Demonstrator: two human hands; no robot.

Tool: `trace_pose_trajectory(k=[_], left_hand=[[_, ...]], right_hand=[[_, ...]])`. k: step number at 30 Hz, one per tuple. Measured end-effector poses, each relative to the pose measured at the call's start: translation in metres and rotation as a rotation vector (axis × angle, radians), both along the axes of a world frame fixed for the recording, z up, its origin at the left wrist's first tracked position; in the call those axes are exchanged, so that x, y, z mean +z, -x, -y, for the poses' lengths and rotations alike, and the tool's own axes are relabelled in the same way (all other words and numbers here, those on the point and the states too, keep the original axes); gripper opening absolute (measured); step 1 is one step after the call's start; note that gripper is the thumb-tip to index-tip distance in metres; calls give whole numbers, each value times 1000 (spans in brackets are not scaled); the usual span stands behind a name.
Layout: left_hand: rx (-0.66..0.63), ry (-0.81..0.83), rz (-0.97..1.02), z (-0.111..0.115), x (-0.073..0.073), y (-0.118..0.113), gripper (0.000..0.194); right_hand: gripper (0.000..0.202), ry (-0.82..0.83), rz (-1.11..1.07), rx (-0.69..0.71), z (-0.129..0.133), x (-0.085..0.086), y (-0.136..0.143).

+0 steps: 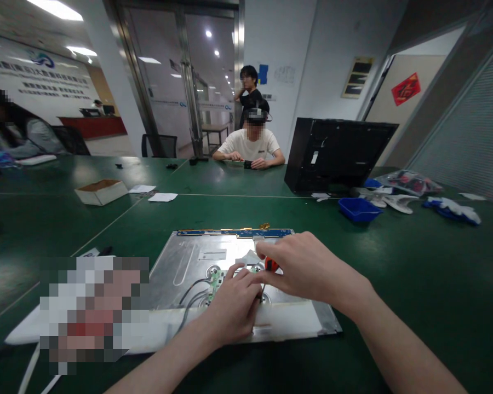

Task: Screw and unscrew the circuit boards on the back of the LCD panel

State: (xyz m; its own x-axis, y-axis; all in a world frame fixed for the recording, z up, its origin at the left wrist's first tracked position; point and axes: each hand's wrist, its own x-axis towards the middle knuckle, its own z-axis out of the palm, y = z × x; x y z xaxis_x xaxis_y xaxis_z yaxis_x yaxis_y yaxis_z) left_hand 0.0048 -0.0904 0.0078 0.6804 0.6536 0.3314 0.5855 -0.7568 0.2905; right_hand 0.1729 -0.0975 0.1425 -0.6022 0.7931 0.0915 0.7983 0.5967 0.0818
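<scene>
A flat silver metal panel [189, 257] lies on the green table, with a blue strip [213, 233] along its far edge. At its middle is a small green circuit board [216, 280] with dark cables running off to the left. My right hand [291, 265] is closed around a red and black screwdriver [271, 265], whose shaft points down at the board's right side. Over the board rests my left hand [236, 301], its fingers bent near the screwdriver's shaft; what its fingertips hold, if anything, is hidden.
A blue tray [359, 209], white and blue gloves [452, 210] and a large black monitor casing [340, 156] stand at the right. An open cardboard box [102, 192] sits at the left. Across the green table [213, 208], a person in white works with small parts.
</scene>
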Motion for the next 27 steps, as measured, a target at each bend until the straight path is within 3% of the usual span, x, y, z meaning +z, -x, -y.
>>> trace_pose_trajectory(k=[5, 8, 13, 17, 27], left_hand=[[-8, 8, -29, 0, 1, 1, 17], [-13, 12, -24, -1, 3, 1, 18], [-9, 10, 10, 0, 3, 0, 14], [-5, 9, -2, 0, 2, 1, 16], [-6, 5, 4, -1, 2, 1, 11]], right_hand=[[8, 26, 2, 36, 1, 2, 1], [12, 49, -36, 72, 3, 4, 0], [25, 9, 6, 9, 0, 1, 2], [8, 34, -31, 37, 1, 2, -1], [21, 1, 28, -26, 0, 0, 3]])
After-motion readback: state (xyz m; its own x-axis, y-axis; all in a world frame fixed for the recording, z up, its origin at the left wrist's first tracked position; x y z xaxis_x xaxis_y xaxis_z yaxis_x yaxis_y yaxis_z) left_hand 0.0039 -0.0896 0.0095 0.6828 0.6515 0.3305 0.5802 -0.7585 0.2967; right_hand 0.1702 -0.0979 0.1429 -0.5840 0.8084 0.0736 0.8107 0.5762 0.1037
